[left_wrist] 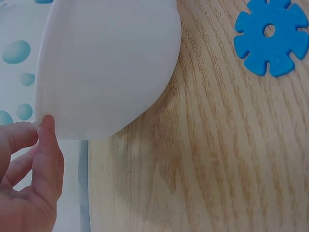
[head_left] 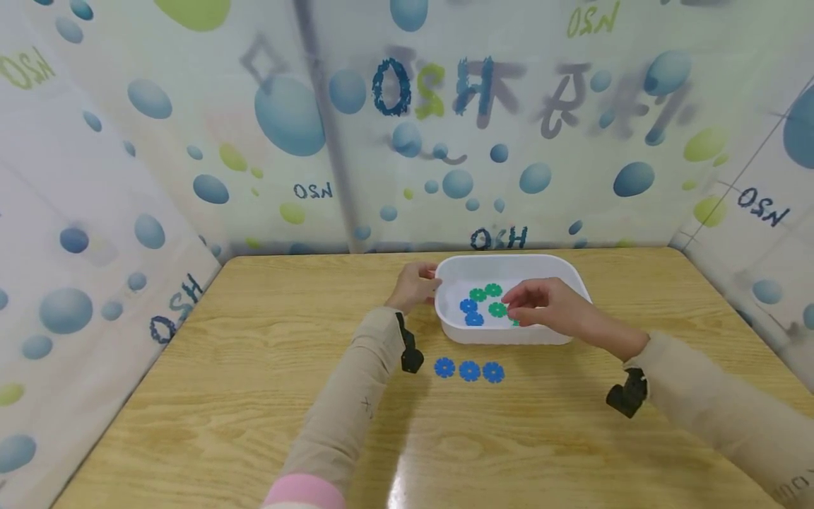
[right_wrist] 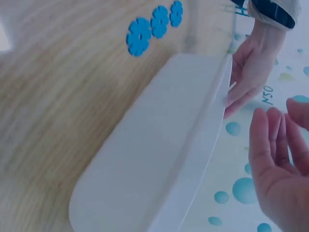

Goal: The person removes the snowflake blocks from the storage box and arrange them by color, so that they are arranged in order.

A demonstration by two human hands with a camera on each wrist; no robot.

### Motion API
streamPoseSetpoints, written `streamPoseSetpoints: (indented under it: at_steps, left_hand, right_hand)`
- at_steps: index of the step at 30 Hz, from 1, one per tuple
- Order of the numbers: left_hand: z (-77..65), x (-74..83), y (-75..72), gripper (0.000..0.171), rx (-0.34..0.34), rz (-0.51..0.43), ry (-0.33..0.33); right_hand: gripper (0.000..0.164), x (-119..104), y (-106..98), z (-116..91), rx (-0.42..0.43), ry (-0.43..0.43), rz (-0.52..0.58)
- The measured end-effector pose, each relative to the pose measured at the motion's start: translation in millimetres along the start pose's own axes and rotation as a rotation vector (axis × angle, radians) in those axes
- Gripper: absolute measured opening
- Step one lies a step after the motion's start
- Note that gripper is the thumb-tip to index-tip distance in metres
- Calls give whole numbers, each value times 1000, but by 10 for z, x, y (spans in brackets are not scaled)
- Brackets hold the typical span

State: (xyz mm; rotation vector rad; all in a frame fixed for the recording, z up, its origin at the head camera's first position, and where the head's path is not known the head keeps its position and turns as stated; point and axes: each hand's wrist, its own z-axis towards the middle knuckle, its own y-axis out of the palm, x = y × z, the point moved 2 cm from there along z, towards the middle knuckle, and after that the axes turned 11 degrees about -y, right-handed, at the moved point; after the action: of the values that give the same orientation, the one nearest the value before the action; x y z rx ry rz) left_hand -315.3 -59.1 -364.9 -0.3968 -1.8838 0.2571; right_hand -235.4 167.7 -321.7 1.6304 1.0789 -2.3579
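Observation:
My left hand (head_left: 415, 286) pinches the left rim of a white plastic basin (head_left: 511, 335) between thumb and fingers; the left wrist view shows the thumb on the basin's outer side. Over the right part of the basin hovers my right hand (head_left: 552, 307), fingers loosely bent and nothing seen between them. In the right wrist view its thumb (right_wrist: 298, 113) stands apart from the fingers. Inside the basin lie green notched discs (head_left: 493, 290) and blue notched discs (head_left: 468, 305); the hand partly hides a green one. Three blue discs (head_left: 469, 370) form a row on the table before the basin.
The wooden table (head_left: 254, 396) ends at a wall covering (head_left: 407, 162) printed with blue and green drops. The basin stands near the table's back edge. Black wrist cameras (head_left: 412, 353) hang under both sleeves.

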Motion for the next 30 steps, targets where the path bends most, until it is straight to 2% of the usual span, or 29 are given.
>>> streamPoseSetpoints:
  at_steps: [6, 17, 30]
  left_hand:
    - [-1, -1, -17, 36, 7, -2, 3]
    - [-2, -20, 6, 35, 3, -14, 2]
    - [6, -6, 9, 36, -7, -30, -11]
  right_hand:
    - [23, 69, -70, 198, -40, -24, -38]
    - [27, 424, 100, 482, -118, 47, -90]
    - [30, 617, 204, 801, -180, 173, -150]
